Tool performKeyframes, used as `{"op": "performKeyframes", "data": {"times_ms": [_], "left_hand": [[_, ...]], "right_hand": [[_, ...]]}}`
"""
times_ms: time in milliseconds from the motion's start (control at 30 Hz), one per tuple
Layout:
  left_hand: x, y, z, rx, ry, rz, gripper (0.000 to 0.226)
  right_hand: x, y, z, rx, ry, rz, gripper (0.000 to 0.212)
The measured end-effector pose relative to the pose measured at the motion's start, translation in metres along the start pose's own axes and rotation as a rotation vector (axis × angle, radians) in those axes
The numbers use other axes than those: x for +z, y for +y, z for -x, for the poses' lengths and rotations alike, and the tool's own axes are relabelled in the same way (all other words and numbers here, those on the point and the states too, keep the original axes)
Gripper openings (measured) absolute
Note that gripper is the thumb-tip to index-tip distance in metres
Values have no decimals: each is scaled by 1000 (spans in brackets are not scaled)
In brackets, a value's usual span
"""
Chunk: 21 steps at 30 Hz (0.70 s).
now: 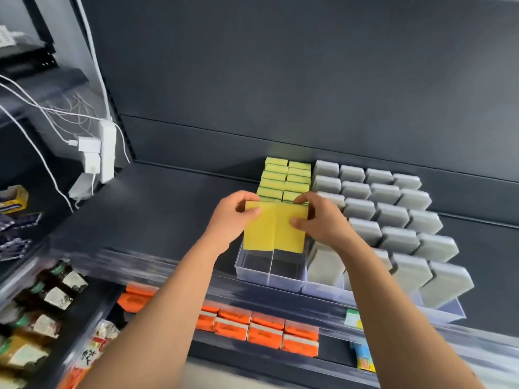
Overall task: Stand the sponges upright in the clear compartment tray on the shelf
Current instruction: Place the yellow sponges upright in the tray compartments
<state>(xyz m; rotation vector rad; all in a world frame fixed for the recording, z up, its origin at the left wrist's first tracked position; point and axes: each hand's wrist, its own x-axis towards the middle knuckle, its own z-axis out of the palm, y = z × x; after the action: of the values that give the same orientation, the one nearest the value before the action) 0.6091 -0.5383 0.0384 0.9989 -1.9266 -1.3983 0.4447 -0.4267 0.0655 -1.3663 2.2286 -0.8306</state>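
Note:
Two yellow sponges stand side by side, upright, in the clear compartment tray (269,279) on the dark shelf. My left hand (234,217) grips the left yellow sponge (259,231) with the thumb on its front face. My right hand (317,217) grips the right yellow sponge (289,237) the same way. Behind them, two rows of yellow-and-green sponges (285,179) stand upright in the tray, back to the wall. The two front compartments of the tray hold nothing.
Several rows of grey sponges (393,211) fill clear trays to the right, close to my right hand. Orange packets (266,329) lie on the lower shelf. Bottles (53,293) stand at lower left. A white power strip with cables (106,153) hangs at left.

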Motion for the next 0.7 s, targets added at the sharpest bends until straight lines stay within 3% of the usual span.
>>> {"op": "performKeyframes", "data": {"times_ms": [367,700], "left_hand": [[12,-3,-10,133,123,-192,18],[1,-12,-1,317,-2,-325,25]], "right_hand": [[14,5,-1,-15,113,93,34],[15,6,9,-109,154,310,36]]}}
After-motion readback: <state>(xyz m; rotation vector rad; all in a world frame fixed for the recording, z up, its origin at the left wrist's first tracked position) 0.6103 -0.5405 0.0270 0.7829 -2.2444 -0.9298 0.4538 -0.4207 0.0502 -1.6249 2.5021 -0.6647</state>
